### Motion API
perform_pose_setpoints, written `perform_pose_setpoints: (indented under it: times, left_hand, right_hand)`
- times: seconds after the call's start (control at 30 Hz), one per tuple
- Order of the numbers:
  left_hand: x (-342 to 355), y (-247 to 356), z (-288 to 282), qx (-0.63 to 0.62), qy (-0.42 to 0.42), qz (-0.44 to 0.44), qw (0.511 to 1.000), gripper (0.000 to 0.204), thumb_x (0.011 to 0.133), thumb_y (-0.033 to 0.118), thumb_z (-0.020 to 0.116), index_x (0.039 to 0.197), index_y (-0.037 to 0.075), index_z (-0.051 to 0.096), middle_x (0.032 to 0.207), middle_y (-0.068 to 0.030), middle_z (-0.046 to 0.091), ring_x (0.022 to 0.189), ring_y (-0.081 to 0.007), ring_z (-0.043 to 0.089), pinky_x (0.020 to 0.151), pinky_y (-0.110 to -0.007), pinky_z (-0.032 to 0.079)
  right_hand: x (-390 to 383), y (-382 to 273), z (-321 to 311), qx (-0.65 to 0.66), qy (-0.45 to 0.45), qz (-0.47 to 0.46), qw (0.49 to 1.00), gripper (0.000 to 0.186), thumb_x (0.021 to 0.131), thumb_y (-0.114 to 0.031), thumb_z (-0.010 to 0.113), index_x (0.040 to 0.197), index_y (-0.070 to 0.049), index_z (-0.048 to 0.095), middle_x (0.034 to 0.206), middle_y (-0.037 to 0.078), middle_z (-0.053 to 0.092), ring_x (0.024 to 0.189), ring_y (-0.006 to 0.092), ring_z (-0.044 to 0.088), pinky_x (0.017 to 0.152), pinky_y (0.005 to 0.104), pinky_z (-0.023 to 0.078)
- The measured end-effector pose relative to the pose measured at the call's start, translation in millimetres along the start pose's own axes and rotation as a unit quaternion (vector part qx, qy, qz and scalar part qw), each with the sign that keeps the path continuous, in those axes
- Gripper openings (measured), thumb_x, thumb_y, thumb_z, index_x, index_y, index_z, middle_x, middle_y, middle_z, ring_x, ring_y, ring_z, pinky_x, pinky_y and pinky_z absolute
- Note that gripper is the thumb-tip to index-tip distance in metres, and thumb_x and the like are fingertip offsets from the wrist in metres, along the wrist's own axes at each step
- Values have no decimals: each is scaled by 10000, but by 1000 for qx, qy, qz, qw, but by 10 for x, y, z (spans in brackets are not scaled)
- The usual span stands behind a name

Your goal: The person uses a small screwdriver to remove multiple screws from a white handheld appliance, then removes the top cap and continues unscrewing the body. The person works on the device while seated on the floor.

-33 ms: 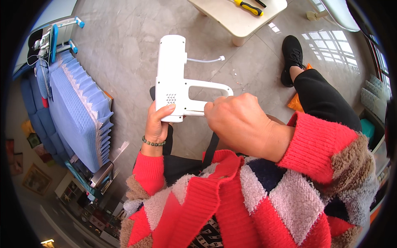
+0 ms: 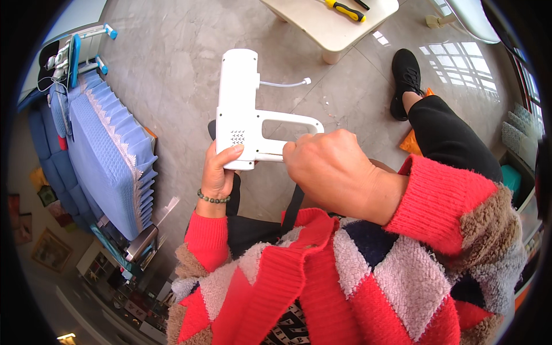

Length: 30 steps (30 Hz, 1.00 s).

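A white plastic spray gun [image 2: 237, 103] with a looped handle is held up over the floor, its barrel pointing away from me. A thin clear tube [image 2: 284, 84] with a small white end sticks out from its right side. My left hand [image 2: 220, 168] is closed on the rear end, thumb by the vent slots and fingers hidden behind. Closed into a fist, my right hand [image 2: 330, 169] is at the near right of the handle loop, knuckles up. It covers that end of the handle; its fingertips are hidden, so I cannot see whether they hold anything else.
A cream low table [image 2: 322, 26] ahead carries a yellow-and-black screwdriver [image 2: 348, 10]. On the left is a blue frilled bed or couch cover [image 2: 112, 155]. My black shoe [image 2: 406, 83] and an orange bag [image 2: 411, 142] are to the right. Small white bits [image 2: 327, 103] lie on the tiles.
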<state>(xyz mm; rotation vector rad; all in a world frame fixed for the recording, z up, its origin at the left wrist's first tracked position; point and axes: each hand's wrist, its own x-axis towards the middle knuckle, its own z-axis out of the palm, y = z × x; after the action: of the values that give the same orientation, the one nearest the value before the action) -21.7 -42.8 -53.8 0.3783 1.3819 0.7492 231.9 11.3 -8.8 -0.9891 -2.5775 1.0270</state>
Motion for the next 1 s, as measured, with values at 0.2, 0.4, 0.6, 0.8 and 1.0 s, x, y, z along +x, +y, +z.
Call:
perform_pose_setpoints:
  times: [0.2,0.4,0.6,0.8,1.0]
  left_hand:
    - [-8,25,76,-4,6,3,1000,487,812,151,672,1211,-81,521,1013,-146,667,847,-215,677,721,-330,572]
    - [-7,31,213,22,19,26,999,507,789,112,696,1232,-57,518,1059,-121,650,906,-194,653,773,-310,544]
    - [-44,22,360,96,39,62,993,513,753,70,737,1207,-45,527,1056,-88,636,944,-156,617,826,-282,497]
    - [-72,36,387,86,43,79,992,486,741,59,748,1166,-43,534,1030,-87,635,904,-144,615,801,-277,501]
    - [-92,-54,354,134,79,138,978,464,724,50,761,1117,-35,531,1014,-91,631,893,-143,615,769,-279,511]
  right_hand:
    - [22,-1,21,-25,-6,-10,1000,84,715,-130,637,662,-91,690,669,81,659,619,240,677,498,367,508]
    - [57,-31,-16,-58,-69,-22,996,42,702,-118,649,697,-87,676,657,74,659,615,226,679,482,355,496]
    - [78,-70,32,-75,-140,-44,986,59,700,-106,654,735,-59,648,659,73,655,610,226,680,484,360,511]
    - [49,-3,171,-119,-67,-58,989,50,710,-122,658,733,-78,651,647,53,654,613,215,684,478,358,510]
    - [32,118,295,-33,-97,-12,995,140,794,-160,633,773,-33,579,596,125,626,557,305,658,474,432,503]
